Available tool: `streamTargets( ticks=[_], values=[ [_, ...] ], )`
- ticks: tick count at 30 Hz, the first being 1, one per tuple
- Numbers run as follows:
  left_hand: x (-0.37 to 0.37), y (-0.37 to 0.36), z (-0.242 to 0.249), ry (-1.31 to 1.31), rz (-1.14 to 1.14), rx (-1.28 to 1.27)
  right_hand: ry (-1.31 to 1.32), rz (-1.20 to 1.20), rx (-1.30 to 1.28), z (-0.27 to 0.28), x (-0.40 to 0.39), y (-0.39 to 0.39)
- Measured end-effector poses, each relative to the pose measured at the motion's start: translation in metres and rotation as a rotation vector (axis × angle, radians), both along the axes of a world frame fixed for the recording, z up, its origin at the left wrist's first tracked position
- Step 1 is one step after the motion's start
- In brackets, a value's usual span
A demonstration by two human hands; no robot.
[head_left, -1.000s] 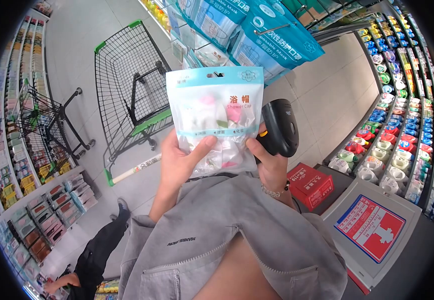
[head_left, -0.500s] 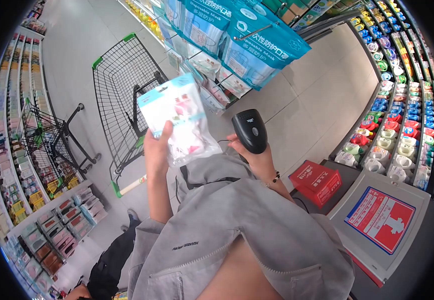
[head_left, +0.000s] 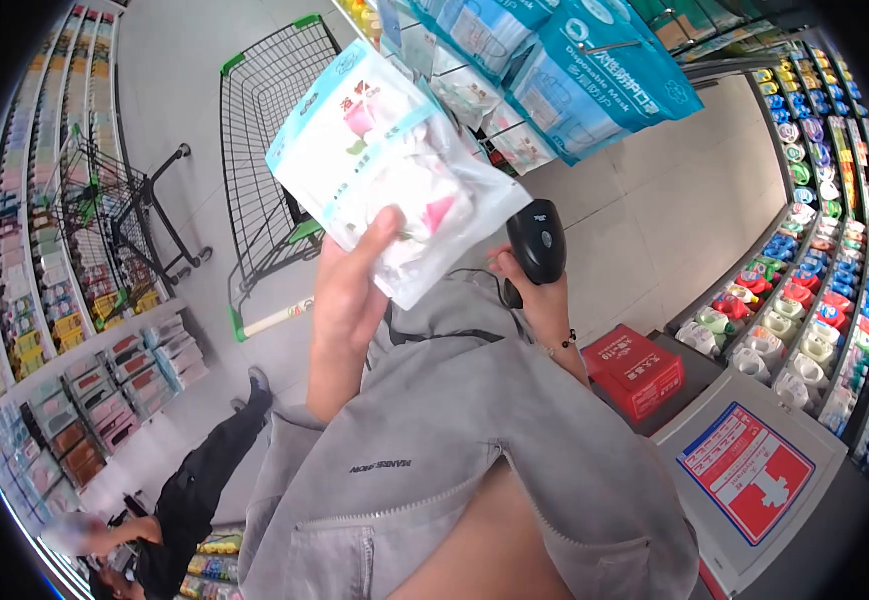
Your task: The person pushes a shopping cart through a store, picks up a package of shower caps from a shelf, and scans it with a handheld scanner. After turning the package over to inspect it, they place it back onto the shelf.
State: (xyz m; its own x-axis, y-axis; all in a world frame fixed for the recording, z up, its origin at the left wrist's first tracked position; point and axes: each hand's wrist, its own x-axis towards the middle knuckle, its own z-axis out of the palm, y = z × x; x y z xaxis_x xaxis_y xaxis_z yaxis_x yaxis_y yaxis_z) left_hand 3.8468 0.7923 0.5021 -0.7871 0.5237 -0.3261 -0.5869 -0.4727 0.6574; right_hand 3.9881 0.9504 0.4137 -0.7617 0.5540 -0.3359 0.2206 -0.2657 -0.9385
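My left hand [head_left: 350,285] grips a shower cap packet [head_left: 380,165] by its lower part, thumb across the front. The packet is clear plastic with a pale blue and white card and pink flower prints. It is raised and tilted. In my right hand [head_left: 547,305] is a black barcode scanner [head_left: 537,240], held upright by its handle. The scanner's head stands just to the right of the packet's lower corner. A thin dark cable runs near my right hand. Most of the fingers behind both items are hidden.
Blue disposable mask packs [head_left: 595,80] hang ahead. A shopping cart [head_left: 270,130] stands left of them, another cart [head_left: 120,220] farther left. At right are a red box [head_left: 635,370], a grey case [head_left: 755,480] and shelves of bottles [head_left: 805,270]. A person [head_left: 205,480] is at lower left.
The packet has come up closer to the camera and turned, its lower corner swinging right towards the scanner. The view has shifted, and more of the person at lower left shows.
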Motion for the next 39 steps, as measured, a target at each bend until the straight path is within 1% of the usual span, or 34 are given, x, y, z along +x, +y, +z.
streamTargets(
  ticks=[5, 7, 11, 13, 16, 22, 26, 29, 31, 35, 37, 38, 39],
  values=[
    [0.009, 0.002, 0.02, -0.05, -0.015, 0.013, -0.016, -0.003, 0.026, 0.0, -0.001, -0.004],
    [0.011, 0.005, 0.022, 0.011, 0.01, -0.003, -0.028, -0.009, 0.031, 0.002, -0.003, -0.005],
    [0.015, 0.008, 0.026, 0.047, 0.068, -0.004, -0.066, -0.011, 0.036, 0.008, -0.004, -0.006],
    [0.016, 0.007, 0.025, 0.06, 0.062, -0.007, -0.101, -0.022, 0.129, 0.009, -0.005, -0.007],
    [0.018, 0.005, 0.026, 0.056, 0.036, -0.004, -0.122, -0.028, 0.197, -0.006, 0.001, -0.003],
    [0.019, 0.004, 0.039, 0.008, 0.041, 0.113, -0.14, -0.063, 0.166, -0.005, 0.001, -0.005],
    [0.019, 0.003, 0.041, 0.015, 0.033, 0.138, -0.105, -0.055, 0.169, -0.006, 0.001, -0.004],
    [0.02, 0.002, 0.041, 0.034, -0.001, 0.134, -0.089, -0.042, 0.122, -0.009, 0.001, -0.002],
    [0.021, 0.005, 0.042, 0.083, 0.027, 0.057, -0.08, -0.036, 0.231, -0.004, -0.001, -0.003],
    [0.017, 0.005, 0.031, 0.083, 0.038, 0.085, -0.072, -0.018, 0.282, -0.012, 0.002, 0.001],
    [0.012, -0.003, 0.007, -0.149, -0.017, 0.401, 0.104, -0.014, 0.022, -0.026, 0.004, 0.003],
    [0.004, -0.002, 0.0, -0.141, -0.031, 0.399, 0.114, -0.026, 0.021, -0.019, -0.001, 0.001],
    [-0.006, 0.0, -0.007, -0.339, -0.219, 0.876, 0.026, 0.012, 0.027, -0.009, -0.006, -0.002]
  ],
)
